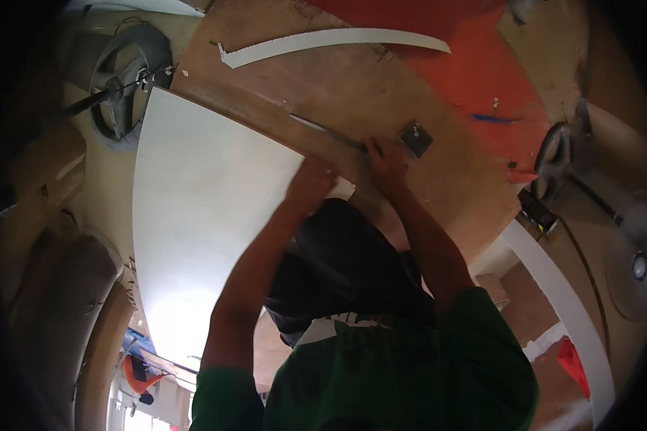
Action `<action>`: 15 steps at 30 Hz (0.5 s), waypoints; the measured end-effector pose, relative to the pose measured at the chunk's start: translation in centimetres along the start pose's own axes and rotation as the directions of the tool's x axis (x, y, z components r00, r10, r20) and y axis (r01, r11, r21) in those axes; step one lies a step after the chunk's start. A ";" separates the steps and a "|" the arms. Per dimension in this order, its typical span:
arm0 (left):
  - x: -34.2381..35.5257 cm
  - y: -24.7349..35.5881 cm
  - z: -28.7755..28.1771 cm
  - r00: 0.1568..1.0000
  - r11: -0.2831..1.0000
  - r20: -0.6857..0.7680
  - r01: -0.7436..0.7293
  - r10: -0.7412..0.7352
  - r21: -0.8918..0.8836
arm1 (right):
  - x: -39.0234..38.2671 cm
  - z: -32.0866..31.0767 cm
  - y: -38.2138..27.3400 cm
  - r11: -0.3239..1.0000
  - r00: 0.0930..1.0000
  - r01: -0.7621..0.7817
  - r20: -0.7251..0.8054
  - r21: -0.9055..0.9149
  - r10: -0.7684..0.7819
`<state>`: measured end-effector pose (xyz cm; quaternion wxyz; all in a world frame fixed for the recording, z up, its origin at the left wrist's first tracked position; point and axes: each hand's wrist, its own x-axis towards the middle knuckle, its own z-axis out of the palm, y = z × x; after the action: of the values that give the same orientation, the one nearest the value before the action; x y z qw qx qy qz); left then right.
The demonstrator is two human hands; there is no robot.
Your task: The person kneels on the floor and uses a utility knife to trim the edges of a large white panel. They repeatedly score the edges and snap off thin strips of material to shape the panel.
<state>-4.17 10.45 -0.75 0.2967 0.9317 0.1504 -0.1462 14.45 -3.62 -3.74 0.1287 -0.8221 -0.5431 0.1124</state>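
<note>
My left hand (pixel 313 179), curled and slightly blurred, is at the inner edge of a large white panel (pixel 187 179) with a curved outer side; whether it grips the edge is unclear. My right hand (pixel 386 164) has its fingers on the dark end of a long, thin metal strip or tool (pixel 315 124) lying slanted on the brown board (pixel 266 100). Just right of that hand sits a small dark square block (pixel 415 138). My dark-clad legs show below both hands.
A curved white strip (pixel 338 38) lies on the board, another (pixel 543 273) at right. Beyond are a red surface (pixel 482 57), a blue pen-like object (pixel 496 117), two fans or wheel-like stands (pixel 122 86) (pixel 553 161), a dark device (pixel 535 208) and orange items (pixel 136 373) at lower left.
</note>
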 end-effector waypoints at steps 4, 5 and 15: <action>2.4 2.2 0.4 0.999 0.987 0.005 -0.032 0.033 -0.155 | -0.3 0.4 0.8 0.996 0.995 0.088 -0.038 -0.026 -0.089; 2.9 2.2 0.4 0.998 0.985 -0.070 -0.017 0.005 -0.173 | -0.4 0.5 0.9 0.996 0.997 0.076 0.008 -0.041 -0.076; 3.9 2.2 0.2 0.984 0.971 -0.099 -0.161 0.145 -0.175 | -0.1 0.7 0.4 0.995 0.986 0.088 -0.137 -0.041 -0.092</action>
<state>0.19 9.37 -1.17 0.3843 0.9149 0.1034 -0.0684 14.55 -3.82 -4.51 0.1567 -0.8047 -0.5713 0.0399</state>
